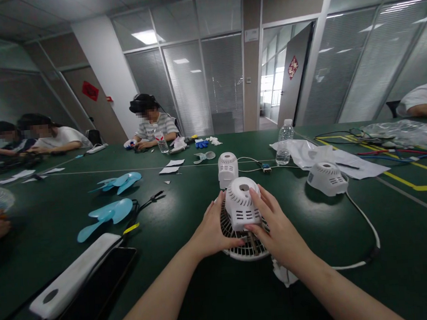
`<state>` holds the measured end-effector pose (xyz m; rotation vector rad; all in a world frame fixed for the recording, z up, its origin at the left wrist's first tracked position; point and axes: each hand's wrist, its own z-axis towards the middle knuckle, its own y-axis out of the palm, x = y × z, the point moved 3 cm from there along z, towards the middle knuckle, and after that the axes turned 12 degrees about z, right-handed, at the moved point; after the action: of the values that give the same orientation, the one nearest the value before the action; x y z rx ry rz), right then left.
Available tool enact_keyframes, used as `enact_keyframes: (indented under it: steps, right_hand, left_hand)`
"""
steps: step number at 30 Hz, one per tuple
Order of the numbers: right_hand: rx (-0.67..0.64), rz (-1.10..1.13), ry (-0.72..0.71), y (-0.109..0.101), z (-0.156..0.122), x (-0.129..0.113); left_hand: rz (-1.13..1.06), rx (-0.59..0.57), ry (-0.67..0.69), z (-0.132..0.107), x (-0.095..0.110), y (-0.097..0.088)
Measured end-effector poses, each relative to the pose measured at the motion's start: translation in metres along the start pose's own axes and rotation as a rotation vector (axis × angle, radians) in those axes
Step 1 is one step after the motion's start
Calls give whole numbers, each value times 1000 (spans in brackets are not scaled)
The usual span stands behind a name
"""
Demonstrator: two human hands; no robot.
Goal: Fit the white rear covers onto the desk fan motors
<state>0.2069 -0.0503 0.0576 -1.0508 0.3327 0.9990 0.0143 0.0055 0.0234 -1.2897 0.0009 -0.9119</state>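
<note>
**Hold It Steady on Both Sides**

The green table (230, 295) is the biggest thing. It goes from the near side to the far side. On the near left lies a long white power strip (77, 274). In the middle is a round white cage (250, 253), with its ribs showing under the hands. Off to the left are the near blue blades (119, 211) and the far blue blades (127, 180).

The right hand (276, 224) grips the white cover (243, 204), one finger on top and the thumb down low. The left hand (211, 231) bends around the other side, its thumb low over the cage. I can't tell if it grips anything.

The white cover is in the middle, over the cage. I can't see if they touch. The far cover (227, 168) stands just past it, and the right cover (326, 179) sits well apart.

It looks best to keep the white cover flat, push softly and evenly from both sides, and keep thumbs out from under it so they don't get pinched. The little round hole (243, 187) on top could help show if it tips.
</note>
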Motion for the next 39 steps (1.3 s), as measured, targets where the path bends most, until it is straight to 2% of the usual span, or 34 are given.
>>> enact_keyframes:
  steps: [7,16,25,31,39]
  right_hand:
    - [-11,-4,-28,-3,1,-1]
    - [-54,117,-53,-13,3,13]
    - [-132,255,78,-3,3,25]
    - [-112,296,133,-1,4,28]
    - [-65,376,91,5,4,39]
  left_hand:
    - [-69,27,67,0,7,-3]
    - [-130,9,53,-2,6,-2]
    - [-182,-7,61,0,7,-4]
    - [-181,-8,61,0,5,0]
    - [-253,-15,111,3,5,3]
